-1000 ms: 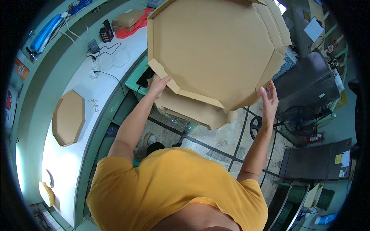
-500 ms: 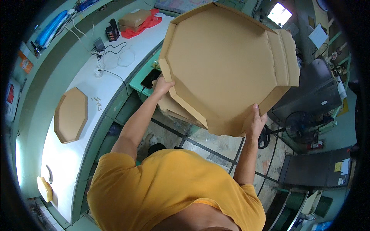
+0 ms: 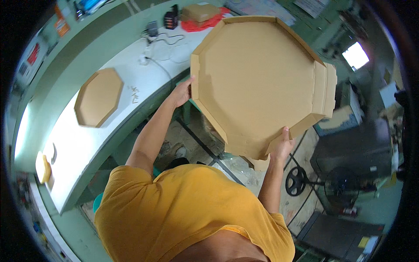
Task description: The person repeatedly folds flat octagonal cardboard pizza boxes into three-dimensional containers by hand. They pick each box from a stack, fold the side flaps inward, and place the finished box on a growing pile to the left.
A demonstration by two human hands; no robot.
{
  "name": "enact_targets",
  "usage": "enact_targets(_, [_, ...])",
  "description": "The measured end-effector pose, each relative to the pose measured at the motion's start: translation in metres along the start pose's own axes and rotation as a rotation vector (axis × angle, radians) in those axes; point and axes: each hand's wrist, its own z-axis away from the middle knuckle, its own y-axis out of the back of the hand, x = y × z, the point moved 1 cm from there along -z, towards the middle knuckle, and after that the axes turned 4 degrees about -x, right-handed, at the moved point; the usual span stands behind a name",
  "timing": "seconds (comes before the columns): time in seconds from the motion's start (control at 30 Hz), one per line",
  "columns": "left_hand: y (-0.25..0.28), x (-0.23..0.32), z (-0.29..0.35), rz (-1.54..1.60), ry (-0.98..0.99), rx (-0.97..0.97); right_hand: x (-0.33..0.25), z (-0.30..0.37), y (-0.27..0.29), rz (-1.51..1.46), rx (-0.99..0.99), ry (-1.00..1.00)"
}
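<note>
A large octagonal cardboard tray (image 3: 257, 83) with folded-up side walls is held up in front of me. My left hand (image 3: 181, 92) grips its left wall, the fingers partly hidden at the edge. At the near right corner my right hand (image 3: 281, 147) is closed on the cardboard, its thumb over the inside of the wall. Creased flaps stick out along the tray's right side. Beneath the near edge, part of another cardboard piece (image 3: 260, 164) shows beside clear plastic.
On the curved white counter (image 3: 65, 153) at left lie a smaller octagonal cardboard tray (image 3: 99, 98), small cardboard scraps (image 3: 134, 94), a yellow-backed brush-like object (image 3: 43, 168) and cables. Farther back are boxes (image 3: 200, 12) on red plastic. A black fan (image 3: 340, 185) stands at right.
My view has turned left, so the room has shifted right. The tray is still in both hands and sits more level; it now covers the phone and most of the green surface.
</note>
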Motion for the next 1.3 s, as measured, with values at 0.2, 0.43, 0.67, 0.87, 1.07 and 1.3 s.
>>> enact_targets(0.2, [0.103,0.032,0.048,0.072,-0.074,0.12,0.039,-0.002,-0.087,-0.023,-0.119,-0.167])
enact_targets(0.43, [0.201,0.064,0.082,-0.323,0.004,0.395,0.086,0.017,-0.183,0.018,-0.265,-0.191])
enact_targets(0.67, [0.29,0.058,0.073,-0.062,-0.083,0.662,0.127,0.035,-0.248,-0.041,-0.23,-0.272])
enact_targets(0.87, [0.379,0.055,0.057,-0.896,0.01,0.791,0.137,0.036,-0.275,-0.037,-0.301,-0.187])
enact_targets(1.07, [0.322,0.128,0.028,-0.198,-0.267,0.571,0.129,0.039,-0.281,0.006,-0.301,-0.196])
enact_targets(1.3, [0.285,0.175,0.034,-0.584,-0.125,0.433,0.104,0.03,-0.272,0.031,-0.284,-0.103])
